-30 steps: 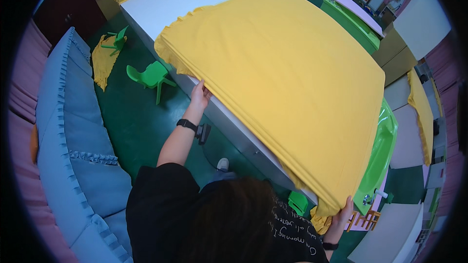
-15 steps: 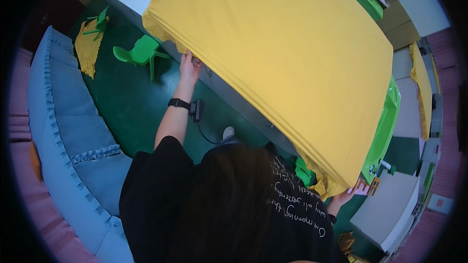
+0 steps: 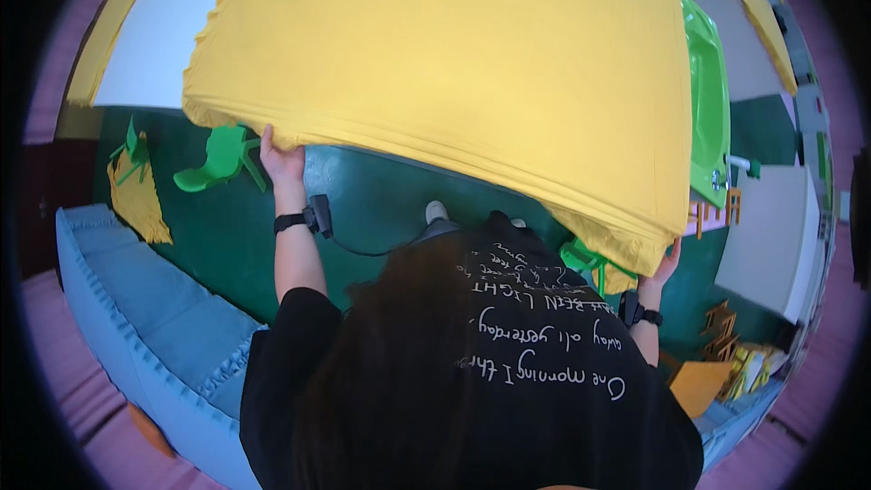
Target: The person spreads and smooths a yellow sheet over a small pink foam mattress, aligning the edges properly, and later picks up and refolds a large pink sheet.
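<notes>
A yellow tablecloth (image 3: 454, 54) with a ruffled edge lies stretched over a table in front of me. Its near edge is gathered into several long folds. At the left end of that edge, my left hand (image 3: 283, 161) grips the fabric from below, the fingers partly hidden under it. Far along at the right corner, my right hand (image 3: 668, 265) is closed on the hanging ruffle, mostly behind the cloth. Both arms are spread wide, and each wrist carries a black strap with a small device.
Left of the cloth shows a white tabletop (image 3: 154, 45). A green chair (image 3: 222, 159) stands on the dark green floor, with a blue sofa (image 3: 163, 299) along the left. At the right are a green basin (image 3: 708, 100) with a tap and a white table (image 3: 769, 240).
My view has turned, so the table edge now runs nearly level. My right hand and the cloth's right corner sit higher in the picture; both hands keep hold of the cloth.
</notes>
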Motion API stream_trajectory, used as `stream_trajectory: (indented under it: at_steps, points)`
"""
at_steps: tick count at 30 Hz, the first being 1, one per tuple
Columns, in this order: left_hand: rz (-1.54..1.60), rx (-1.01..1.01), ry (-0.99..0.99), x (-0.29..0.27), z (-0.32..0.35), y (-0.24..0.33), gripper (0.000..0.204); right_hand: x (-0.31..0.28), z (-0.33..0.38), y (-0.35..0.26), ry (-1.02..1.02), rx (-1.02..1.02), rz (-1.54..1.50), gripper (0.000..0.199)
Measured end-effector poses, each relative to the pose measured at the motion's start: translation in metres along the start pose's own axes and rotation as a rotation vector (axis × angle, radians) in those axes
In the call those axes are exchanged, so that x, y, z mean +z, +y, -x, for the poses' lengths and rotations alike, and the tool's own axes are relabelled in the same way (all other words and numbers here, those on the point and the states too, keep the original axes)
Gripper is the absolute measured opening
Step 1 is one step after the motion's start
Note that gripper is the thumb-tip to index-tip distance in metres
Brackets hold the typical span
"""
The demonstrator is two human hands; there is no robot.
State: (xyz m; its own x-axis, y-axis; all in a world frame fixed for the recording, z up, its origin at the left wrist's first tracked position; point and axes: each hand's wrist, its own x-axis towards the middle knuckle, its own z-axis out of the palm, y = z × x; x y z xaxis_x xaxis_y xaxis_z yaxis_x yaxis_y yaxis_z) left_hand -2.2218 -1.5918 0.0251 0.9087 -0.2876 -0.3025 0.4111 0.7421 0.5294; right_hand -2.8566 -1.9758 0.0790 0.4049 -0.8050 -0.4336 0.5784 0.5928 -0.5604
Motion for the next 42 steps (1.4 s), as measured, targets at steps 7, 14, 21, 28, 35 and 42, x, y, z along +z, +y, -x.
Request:
stream_trajectory:
  at_steps: [7, 14, 21, 28, 35, 42]
  points:
    - [-0.494, -0.345, -0.02, -0.016, 0.02, -0.004, 0.038, -0.055, 0.011, -0.019, 0.016, 0.199, 0.159, 0.033]
    - [-0.644, -0.505, -0.215, -0.011, 0.046, 0.021, 0.026, -0.016, 0.027, -0.008, 0.228, -0.028, 0.363, 0.028]
    - [-0.581, -0.33, -0.146, -0.024, 0.037, 0.01, 0.036, -0.039, 0.017, 0.001, 0.195, 0.065, 0.295, 0.036]
    - [-0.251, -0.541, -0.446, -0.016, 0.054, -0.047, 0.067, -0.005, 0.016, 0.038, -0.047, 0.04, -0.059, 0.06]
    - [-0.323, -0.654, -0.456, -0.002, 0.066, -0.082, 0.064, 0.016, 0.009, 0.081, -0.138, 0.259, 0.109, 0.063]
    - [-0.574, -0.882, -0.652, 0.027, 0.092, -0.108, 0.055, 0.061, -0.006, 0.115, -0.35, 0.477, 0.23, 0.044]
